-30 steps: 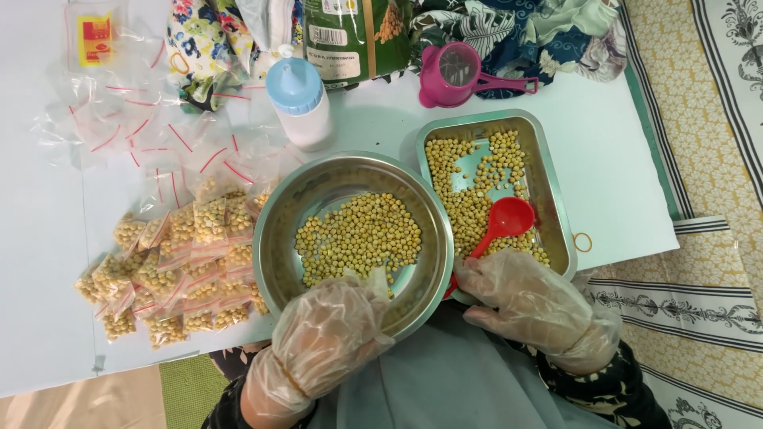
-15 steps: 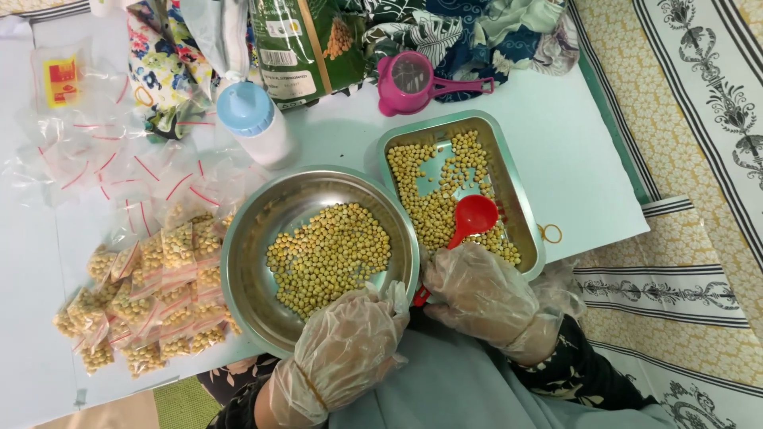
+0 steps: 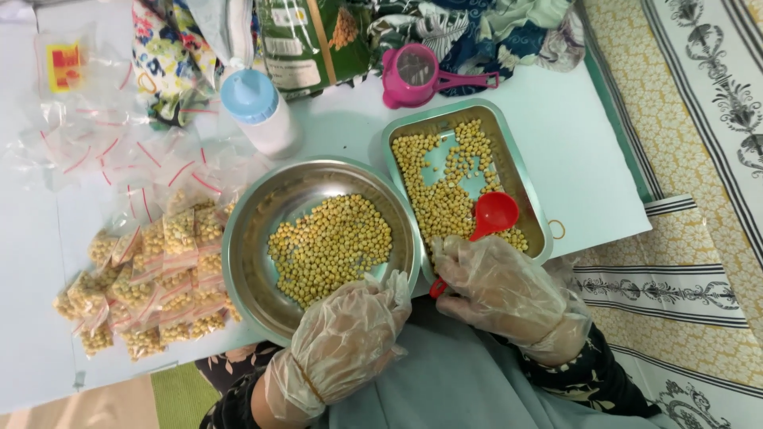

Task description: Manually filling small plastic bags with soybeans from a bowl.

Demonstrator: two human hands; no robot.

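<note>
Head view gives us a pale blue table seen from above, and beyond its right edge a floor covering with a yellow floral ground and grey ornamental bands. We take the round steel bowl as our landmark: it sits near the table's near edge and holds a heap of yellow peas.

Just right of the bowl, touching or nearly touching it, lies a rectangular steel tray with more peas spread thinly. A red scoop rests with its cup in the tray's near end. Left of the bowl we see a pile of small filled clear bags, and beyond them empty bags with red stripes. Behind the bowl stand a white bottle with a blue cap, a green packet and a pink cup with a handle, against crumpled patterned cloth.

Both hands wear loose clear gloves. Our right hand is closed around the red scoop's handle at the tray's near edge. Our left hand hangs over the bowl's near rim with fingers curled loosely together; whether it pinches anything we cannot tell.

Against the frame half a second back, the bowl and tray keep their places relative to each other, the scoop is in the same corner, and both hands have barely shifted.
</note>
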